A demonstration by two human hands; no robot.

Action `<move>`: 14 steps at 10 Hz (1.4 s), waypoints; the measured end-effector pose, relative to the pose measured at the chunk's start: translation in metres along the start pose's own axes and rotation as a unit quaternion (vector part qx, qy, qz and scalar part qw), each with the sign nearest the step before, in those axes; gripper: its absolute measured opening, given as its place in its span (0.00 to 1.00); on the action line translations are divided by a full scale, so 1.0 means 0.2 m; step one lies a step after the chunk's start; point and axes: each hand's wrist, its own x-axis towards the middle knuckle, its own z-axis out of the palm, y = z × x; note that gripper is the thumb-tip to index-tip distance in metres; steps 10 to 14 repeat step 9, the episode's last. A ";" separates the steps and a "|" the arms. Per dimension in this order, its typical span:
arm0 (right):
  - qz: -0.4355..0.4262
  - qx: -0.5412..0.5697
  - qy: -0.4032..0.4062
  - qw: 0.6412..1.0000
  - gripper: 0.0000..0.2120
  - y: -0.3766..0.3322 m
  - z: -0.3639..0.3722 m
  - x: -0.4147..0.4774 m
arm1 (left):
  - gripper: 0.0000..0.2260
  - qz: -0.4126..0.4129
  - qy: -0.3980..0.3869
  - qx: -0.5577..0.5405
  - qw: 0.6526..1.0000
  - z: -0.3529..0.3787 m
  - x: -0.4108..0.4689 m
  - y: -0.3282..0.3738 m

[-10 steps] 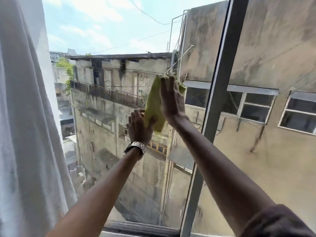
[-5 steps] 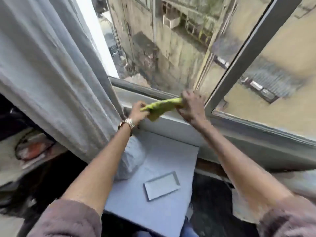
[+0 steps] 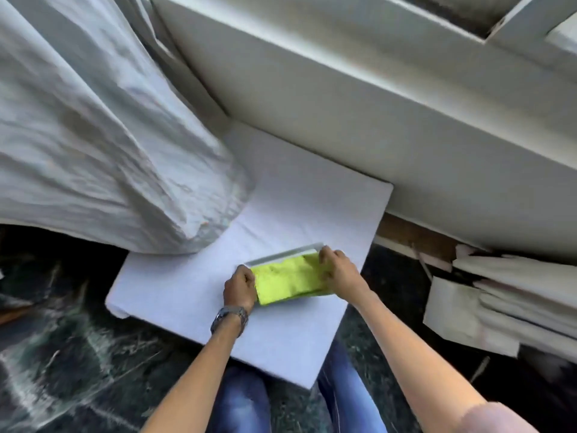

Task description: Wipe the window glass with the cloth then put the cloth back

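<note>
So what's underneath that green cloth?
A shallow white tray; only its far rim shows past the green cloth. The rest is covered. Both the left hand and right hand grip the cloth.

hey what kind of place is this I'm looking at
Probably a room at home, right below a window: a white curtain hangs beside the sill, and both hands hold a green cloth over a white pad on dark marble floor.

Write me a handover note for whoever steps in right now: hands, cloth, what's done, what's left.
Left hand: grip shut on the left end of the yellow-green cloth.
Right hand: grip shut on its right end.
The cloth is folded and lies over the small white tray on the white pad below the sill.
Done: cloth brought to the tray.
Left: let go with both hands.
</note>
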 end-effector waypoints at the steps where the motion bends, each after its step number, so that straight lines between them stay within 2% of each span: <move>1: -0.035 -0.073 0.000 0.997 0.14 0.00 0.14 0.08 | 0.11 0.039 0.044 0.085 0.995 0.10 0.06 -0.06; 2: -0.061 -0.188 0.077 0.977 0.25 0.01 0.27 0.10 | 0.11 0.143 0.056 0.185 0.971 0.15 0.05 -0.11; 3: -0.143 -0.322 0.060 0.934 0.28 0.06 0.35 0.07 | 0.19 0.262 0.007 0.374 0.889 0.21 0.06 -0.18; 4: -0.170 -0.382 -0.045 0.907 0.33 0.19 0.34 0.05 | 0.25 0.265 -0.052 0.467 0.842 0.25 0.07 -0.21; 5: -0.160 -0.501 -0.112 0.843 0.31 0.23 0.20 0.03 | 0.24 0.218 -0.092 0.502 0.832 0.24 0.02 -0.13; 6: -0.148 -0.517 -0.116 0.835 0.29 0.17 -0.04 -0.05 | 0.27 0.135 -0.131 0.485 0.854 0.11 -0.10 0.05; 7: -0.180 -0.437 -0.042 0.880 0.30 0.01 -0.44 -0.22 | 0.33 0.167 -0.056 0.428 0.886 -0.14 -0.26 0.38; 8: -0.209 -0.402 0.114 0.884 0.32 -0.32 -1.07 -0.42 | 0.37 0.258 0.093 0.355 0.894 -0.60 -0.46 0.97; 9: -0.249 -0.352 0.304 0.850 0.33 -0.85 -1.86 -0.73 | 0.38 0.348 0.230 0.302 0.857 -1.23 -0.77 1.72; 14: -0.249 -0.352 0.304 0.850 0.33 -0.85 -1.86 -0.73 | 0.38 0.348 0.230 0.302 0.857 -1.23 -0.77 1.72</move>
